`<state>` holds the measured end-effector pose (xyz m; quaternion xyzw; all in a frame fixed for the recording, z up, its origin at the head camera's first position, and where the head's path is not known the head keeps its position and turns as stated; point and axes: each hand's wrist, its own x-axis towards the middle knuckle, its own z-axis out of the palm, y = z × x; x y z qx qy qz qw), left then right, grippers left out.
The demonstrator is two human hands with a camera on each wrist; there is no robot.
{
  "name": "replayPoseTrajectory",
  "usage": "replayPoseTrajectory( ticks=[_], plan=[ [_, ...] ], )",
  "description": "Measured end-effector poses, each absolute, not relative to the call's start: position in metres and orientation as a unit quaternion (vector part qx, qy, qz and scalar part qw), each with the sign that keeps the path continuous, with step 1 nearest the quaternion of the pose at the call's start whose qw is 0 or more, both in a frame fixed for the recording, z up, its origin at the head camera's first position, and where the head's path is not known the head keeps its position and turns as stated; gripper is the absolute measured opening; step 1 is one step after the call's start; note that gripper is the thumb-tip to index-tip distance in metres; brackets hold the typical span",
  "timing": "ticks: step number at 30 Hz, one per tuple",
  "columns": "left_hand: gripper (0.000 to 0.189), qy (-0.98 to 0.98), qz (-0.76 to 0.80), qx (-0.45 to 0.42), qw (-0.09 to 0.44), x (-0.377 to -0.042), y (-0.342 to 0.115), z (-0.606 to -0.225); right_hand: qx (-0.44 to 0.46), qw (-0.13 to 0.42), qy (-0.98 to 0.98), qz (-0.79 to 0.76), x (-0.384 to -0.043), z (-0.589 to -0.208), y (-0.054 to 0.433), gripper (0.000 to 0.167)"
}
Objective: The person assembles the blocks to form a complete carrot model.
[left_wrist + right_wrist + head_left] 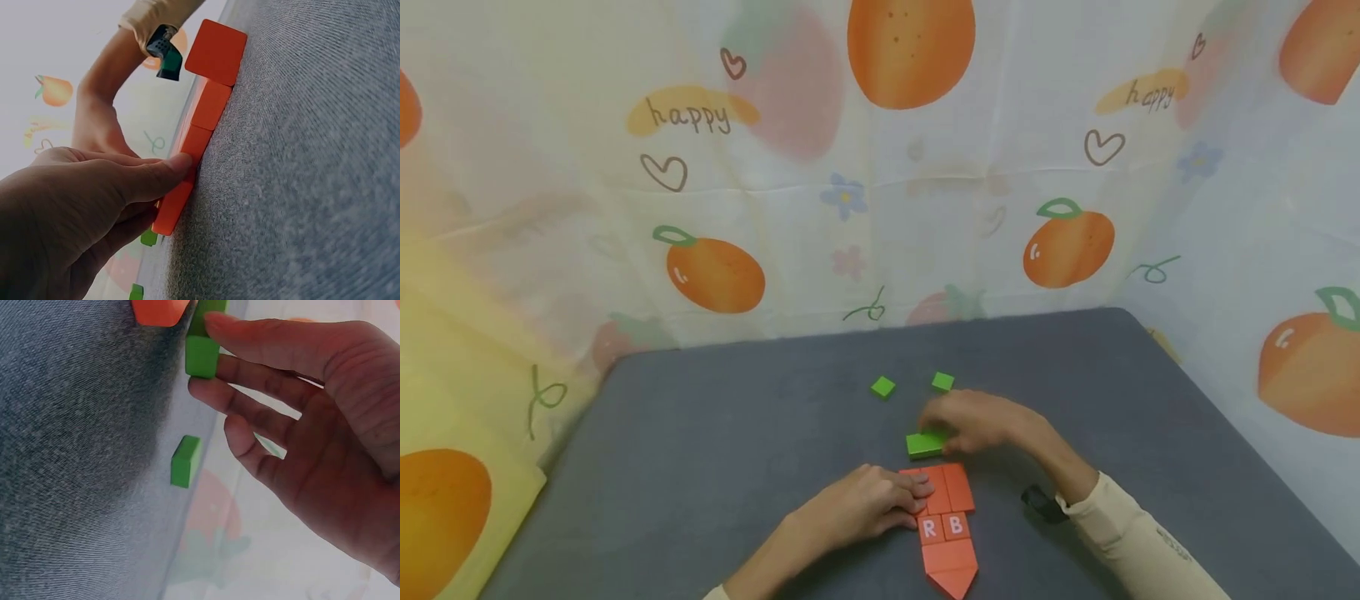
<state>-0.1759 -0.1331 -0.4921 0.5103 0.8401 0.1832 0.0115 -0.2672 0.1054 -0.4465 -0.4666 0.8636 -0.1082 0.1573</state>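
Flat orange-red blocks (949, 553) lie joined in a column on the grey table, with "R" and "B" on two small squares and a pointed piece at the near end. My left hand (874, 500) rests against the column's left side. Its fingertips lie on the upper blocks, and the thumb (178, 164) presses a side face. Just beyond the column's far end, my right hand (973, 421) pinches a green block (202, 356) between thumb and fingers. The right end of that green block (922, 447) is hidden under the hand in the head view.
Two small green blocks, one at left (883, 387) and one at right (943, 382), lie farther back on the table (737, 433). A fruit-printed curtain (925, 242) hangs behind the table. A dark wrist device (1043, 504) sits at the right cuff.
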Motion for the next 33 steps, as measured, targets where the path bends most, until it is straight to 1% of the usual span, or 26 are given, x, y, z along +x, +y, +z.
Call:
replayPoseTrajectory(
  ticks=[3,7,12,17,27,33],
  plan=[
    [0.022,0.838,0.183,0.515,0.012,-0.176,-0.132,-0.492,-0.465,0.173,0.863,-0.101,-0.266,-0.445,0.105,0.037],
    [0.023,0.843,0.182,0.506,0.024,-0.176,-0.133,-0.492,-0.476,0.197,0.851,-0.102,-0.266,-0.445,0.103,0.035],
    [0.023,0.839,0.187,0.511,0.015,-0.176,-0.135,-0.494,-0.499,0.223,0.83,-0.113,-0.269,-0.445,0.102,0.03],
    [0.025,0.841,0.186,0.508,0.02,-0.176,-0.135,-0.493,-0.513,0.231,0.819,-0.115,-0.27,-0.444,0.097,0.025],
    [0.022,0.846,0.181,0.5,0.031,-0.175,-0.132,-0.491,-0.506,0.248,0.818,-0.117,-0.274,-0.443,0.094,0.029],
    [0.021,0.848,0.178,0.498,0.032,-0.177,-0.132,-0.491,-0.507,0.267,0.811,-0.117,-0.275,-0.443,0.093,0.025]
  ],
)
